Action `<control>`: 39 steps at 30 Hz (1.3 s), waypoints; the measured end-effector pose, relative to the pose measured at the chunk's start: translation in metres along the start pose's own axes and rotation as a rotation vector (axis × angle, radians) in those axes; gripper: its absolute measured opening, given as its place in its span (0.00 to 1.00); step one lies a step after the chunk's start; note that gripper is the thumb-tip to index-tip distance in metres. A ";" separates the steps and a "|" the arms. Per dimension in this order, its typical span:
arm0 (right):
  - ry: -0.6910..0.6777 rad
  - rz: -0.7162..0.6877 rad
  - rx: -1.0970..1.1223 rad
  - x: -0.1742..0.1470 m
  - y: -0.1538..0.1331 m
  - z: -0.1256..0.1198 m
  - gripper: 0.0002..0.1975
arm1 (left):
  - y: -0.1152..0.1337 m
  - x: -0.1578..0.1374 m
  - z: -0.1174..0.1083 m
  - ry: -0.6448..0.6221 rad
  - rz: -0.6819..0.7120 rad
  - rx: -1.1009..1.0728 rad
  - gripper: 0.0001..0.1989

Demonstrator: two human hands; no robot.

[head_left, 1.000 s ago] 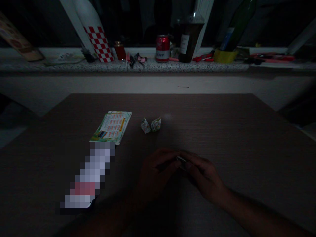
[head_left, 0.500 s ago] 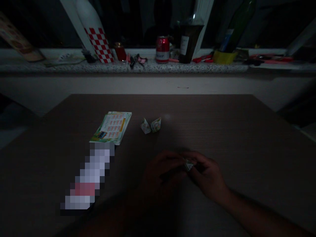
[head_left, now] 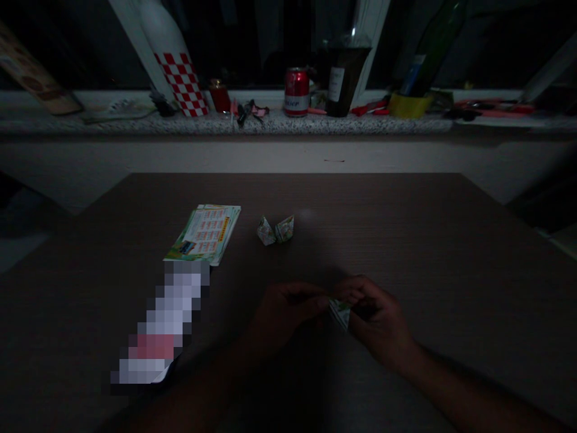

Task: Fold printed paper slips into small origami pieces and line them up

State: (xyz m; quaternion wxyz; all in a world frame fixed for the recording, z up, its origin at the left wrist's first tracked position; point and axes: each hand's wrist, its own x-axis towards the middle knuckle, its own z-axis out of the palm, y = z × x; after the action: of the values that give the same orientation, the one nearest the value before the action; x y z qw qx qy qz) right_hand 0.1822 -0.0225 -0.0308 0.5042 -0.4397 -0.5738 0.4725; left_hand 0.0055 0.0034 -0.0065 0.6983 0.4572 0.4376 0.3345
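Between my hands, low over the table, is a small folded paper piece [head_left: 341, 313], triangular with printed white and green sides. My left hand [head_left: 288, 313] pinches its left corner between thumb and fingers. On its other side my right hand [head_left: 381, 319] grips it, with the fingers curled. Further back on the table stand two small folded paper pieces, a left one [head_left: 265, 232] and a right one [head_left: 285, 229], made of similar printed paper. To their left lies a stack of printed calendar sheets [head_left: 207, 231]. The room is dim and parts of my fingers are in shadow.
A long pixelated object [head_left: 166, 325] lies left of my hands on the brown table [head_left: 406, 222]. Behind the table, a granite windowsill [head_left: 342, 125] holds a checkered bottle [head_left: 183, 84], a red can [head_left: 296, 91], a dark bottle [head_left: 338, 84] and a yellow tape roll [head_left: 409, 105].
My left hand has shifted slightly left and its fingers have drawn back. More of the folded paper now shows between my hands, pointing downward. The things on the table have stayed put.
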 end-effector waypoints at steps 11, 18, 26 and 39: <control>-0.052 0.069 0.005 0.001 -0.003 -0.001 0.07 | -0.002 -0.002 -0.003 -0.147 -0.045 -0.002 0.12; -0.133 0.124 0.031 0.001 -0.001 -0.002 0.08 | -0.004 -0.004 0.000 -0.184 -0.022 -0.017 0.16; -0.207 0.105 0.036 0.001 -0.001 -0.001 0.13 | -0.004 -0.007 0.000 -0.241 0.030 0.107 0.15; -0.206 0.117 0.033 0.001 -0.003 -0.003 0.15 | 0.002 -0.010 0.004 -0.298 -0.004 0.146 0.20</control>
State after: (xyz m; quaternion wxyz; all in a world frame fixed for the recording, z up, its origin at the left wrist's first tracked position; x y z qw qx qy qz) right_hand 0.1850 -0.0221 -0.0272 0.4214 -0.4130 -0.5881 0.5532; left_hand 0.0050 -0.0059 -0.0009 0.7208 0.5505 0.3534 0.2289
